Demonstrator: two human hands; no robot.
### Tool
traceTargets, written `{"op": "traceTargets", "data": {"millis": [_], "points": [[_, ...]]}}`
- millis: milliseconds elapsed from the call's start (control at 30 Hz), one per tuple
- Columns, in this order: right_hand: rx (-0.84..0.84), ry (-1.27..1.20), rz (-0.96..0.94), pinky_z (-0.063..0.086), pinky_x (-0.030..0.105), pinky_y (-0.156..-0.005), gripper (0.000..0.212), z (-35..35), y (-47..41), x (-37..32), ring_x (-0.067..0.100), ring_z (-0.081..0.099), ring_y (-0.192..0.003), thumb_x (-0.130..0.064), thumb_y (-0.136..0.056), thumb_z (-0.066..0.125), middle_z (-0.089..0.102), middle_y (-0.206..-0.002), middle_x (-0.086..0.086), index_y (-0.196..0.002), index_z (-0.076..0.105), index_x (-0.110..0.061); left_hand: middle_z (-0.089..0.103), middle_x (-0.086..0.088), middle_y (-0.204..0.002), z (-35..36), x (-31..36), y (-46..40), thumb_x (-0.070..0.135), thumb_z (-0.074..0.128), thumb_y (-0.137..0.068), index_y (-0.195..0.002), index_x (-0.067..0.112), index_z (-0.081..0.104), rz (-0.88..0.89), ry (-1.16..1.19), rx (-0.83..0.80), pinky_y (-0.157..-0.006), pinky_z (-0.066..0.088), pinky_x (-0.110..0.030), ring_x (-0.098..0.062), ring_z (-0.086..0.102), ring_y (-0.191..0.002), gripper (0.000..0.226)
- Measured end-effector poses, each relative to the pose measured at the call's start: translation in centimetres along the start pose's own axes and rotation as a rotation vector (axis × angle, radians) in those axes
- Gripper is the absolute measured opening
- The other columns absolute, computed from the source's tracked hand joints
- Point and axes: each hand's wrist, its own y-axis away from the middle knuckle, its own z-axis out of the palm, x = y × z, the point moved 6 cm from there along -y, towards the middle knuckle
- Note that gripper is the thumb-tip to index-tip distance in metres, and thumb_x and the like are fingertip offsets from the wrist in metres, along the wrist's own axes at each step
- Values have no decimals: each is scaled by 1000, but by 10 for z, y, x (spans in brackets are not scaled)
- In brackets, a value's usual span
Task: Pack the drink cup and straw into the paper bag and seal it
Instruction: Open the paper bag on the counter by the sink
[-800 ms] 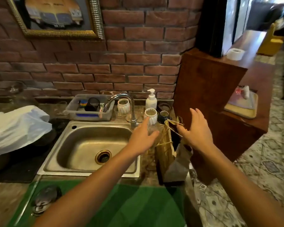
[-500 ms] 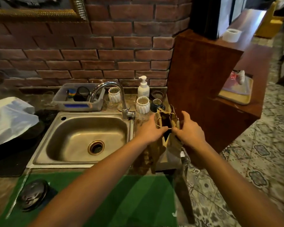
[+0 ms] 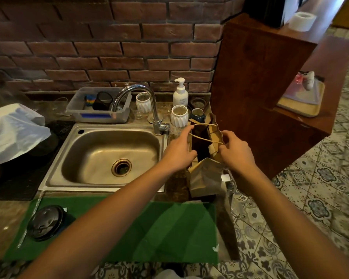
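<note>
I have both hands on the brown paper bag (image 3: 207,174), which stands upright on the counter strip between the steel sink (image 3: 109,156) and the wooden cabinet (image 3: 256,93), so its base carries the weight while I work on its mouth. My left hand (image 3: 178,153) pinches the near-left rim, fingers curled narrow around the paper edge, and my right hand (image 3: 235,153) pinches the right rim and seems to catch a twisted paper handle (image 3: 205,139) too; I judge I am spreading the mouth wide so the cup can go in straight. The inside looks dark, and I cannot tell whether anything lies in there. The drink cup (image 3: 45,222), with its black lid on, stands well apart from the bag, at the far left end of the green mat (image 3: 169,228), so packing has not begun and sealing is still ahead. A thin clear strip along the mat's left edge may be the straw, though I cannot be sure. For writing, the white pump bottle (image 3: 180,93) behind the bag carries a small grey word too faint to read, the grey tub (image 3: 101,106) has a blue label with no legible text, and the bag itself shows no print
</note>
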Motion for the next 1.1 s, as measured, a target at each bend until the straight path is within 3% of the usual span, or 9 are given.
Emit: {"op": "traceTargets", "data": {"millis": [100, 200, 300, 467, 567, 667, 800, 933, 1100], "points": [[-42, -58, 8, 65, 51, -65, 57, -9, 18, 0, 26, 74, -72, -23, -103, 55, 69, -94, 2, -156, 35, -30, 60, 4, -79, -15, 6, 19, 13, 69, -86, -158, 37, 21, 32, 61, -24, -66, 56, -37, -14, 64, -72, 89], [-85, -84, 16, 65, 46, -64, 58, -12, 48, 3, 23, 74, -72, -21, -102, 55, 68, -95, 2, -156, 33, -30, 56, -1, -70, -19, 3, 47, 12, 68, -88, -160, 40, 15, 30, 88, -44, -56, 46, -31, -7, 53, -58, 95], [-103, -56, 10, 64, 49, -67, 62, -3, 77, 9, 23, 74, -72, -22, -102, 56, 72, -90, 3, -157, 30, -33, 54, 2, -70, -12, -7, 74, 12, 69, -89, -160, 41, 12, 10, 108, -56, -54, 40, -26, -6, 50, -58, 96], [-162, -25, 48, 63, 49, -70, 62, 24, 107, 25, 20, 71, -72, -26, -101, 56, 71, -86, 1, -156, 30, -34, 54, -1, -70, 5, -29, 98, 12, 71, -87, -160, 36, 20, -69, 137, -59, -59, 44, -38, -14, 53, -62, 92], [-149, -10, 39, 60, 47, -70, 62, 29, 115, 24, 20, 68, -72, -31, -100, 57, 71, -81, 3, -156, 31, -33, 59, -3, -73, 8, -35, 105, 16, 71, -88, -157, 32, 26, -95, 148, -46, -72, 53, -51, -21, 62, -69, 84], [-135, 10, 42, 58, 45, -70, 67, 26, 118, 18, 22, 69, -76, -43, -96, 59, 73, -84, 2, -156, 30, -32, 66, -3, -78, 9, -34, 111, 28, 72, -91, -154, 30, 33, -81, 93, -32, -75, 56, -52, -22, 67, -74, 74], [-140, 160, -30, 60, 47, -79, 73, 13, 128, -4, 23, 70, -91, -56, -96, 55, 74, -106, -4, -158, 24, -33, 70, 6, -90, -5, -33, 117, 38, 69, -93, -152, 28, 38, -50, 58, -6, -78, 58, -40, -10, 68, -82, 68], [76, 300, -212, 54, 45, -91, 72, -13, 137, -51, 27, 58, -126, -54, -98, 55, 53, -149, 4, -158, 31, -23, 67, 8, -114, -52, -46, 123, 39, 68, -94, -147, 27, 45, -20, 49, 120, -89, 53, -35, -10, 64, -104, 59], [57, 272, -466, 43, 48, -112, 67, 5, 153, -130, 28, 44, -142, -50, -97, 58, 43, -158, 7, -153, 43, -17, 61, 6, -133, -118, -94, 151, 32, 68, -94, -144, 27, 52, -25, 79, 309, -101, 49, -35, -10, 58, -119, 52]]}}
